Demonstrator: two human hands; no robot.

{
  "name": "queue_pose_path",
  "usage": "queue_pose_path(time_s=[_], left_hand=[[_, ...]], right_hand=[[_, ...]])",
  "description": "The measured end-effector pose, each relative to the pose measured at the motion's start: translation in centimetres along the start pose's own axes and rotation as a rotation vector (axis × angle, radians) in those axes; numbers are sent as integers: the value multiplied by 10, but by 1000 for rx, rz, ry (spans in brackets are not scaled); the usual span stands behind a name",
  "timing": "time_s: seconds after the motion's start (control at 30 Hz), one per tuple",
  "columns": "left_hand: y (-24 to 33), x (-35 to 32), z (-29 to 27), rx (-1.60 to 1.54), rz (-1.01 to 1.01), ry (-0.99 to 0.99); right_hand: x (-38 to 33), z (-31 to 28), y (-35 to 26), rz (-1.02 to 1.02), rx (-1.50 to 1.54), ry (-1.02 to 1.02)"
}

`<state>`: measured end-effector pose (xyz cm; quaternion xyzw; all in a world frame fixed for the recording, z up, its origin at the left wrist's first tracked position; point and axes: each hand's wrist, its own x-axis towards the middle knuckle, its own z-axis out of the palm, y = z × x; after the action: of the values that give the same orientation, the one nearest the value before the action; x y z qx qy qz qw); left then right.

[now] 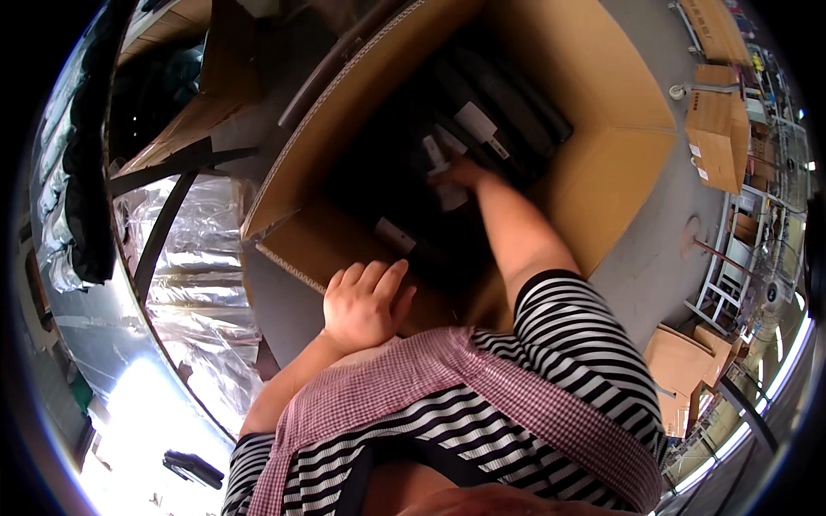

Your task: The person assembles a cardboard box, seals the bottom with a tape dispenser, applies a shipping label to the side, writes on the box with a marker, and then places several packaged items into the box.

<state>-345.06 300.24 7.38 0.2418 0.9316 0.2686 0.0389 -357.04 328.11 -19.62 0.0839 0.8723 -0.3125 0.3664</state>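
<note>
A large cardboard box (pixel 619 155) stands open before me, with dark packed items (pixel 508 90) inside bearing white labels (pixel 476 121). My right hand (pixel 460 175) reaches deep into it, next to a pale label or tag (pixel 434 153) on the dark goods. Shadow and blur hide its fingertips, so I cannot tell whether it grips anything. At the near left rim of the box is my left hand (pixel 366 299), fingers loosely bent and a little apart, holding nothing. Another white label (pixel 395 234) shows inside, just beyond that hand.
Clear-plastic-wrapped bundles (pixel 202 249) lie to the left, beside a shiny table (pixel 120 344) with a black handheld object (pixel 193 469) on it. Another open carton (pixel 185 129) is at far left. Cartons (pixel 717 138) and a metal rack (pixel 731 258) stand at the right.
</note>
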Motion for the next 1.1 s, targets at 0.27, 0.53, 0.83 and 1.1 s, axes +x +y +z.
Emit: queue_pose_path(time_s=[0.27, 0.53, 0.83, 1.1], left_hand=[[-5, -10, 3, 81, -6, -52], [-17, -36, -2, 178, -106, -204], [-33, -41, -4, 121, -115, -236], [-38, -43, -4, 118, -118, -186]], right_hand=[[38, 13, 20, -140, 312, -20], [47, 7, 0, -51, -159, 482], [73, 7, -2, 33, -450, 289], [35, 51, -19, -69, -512, 886]])
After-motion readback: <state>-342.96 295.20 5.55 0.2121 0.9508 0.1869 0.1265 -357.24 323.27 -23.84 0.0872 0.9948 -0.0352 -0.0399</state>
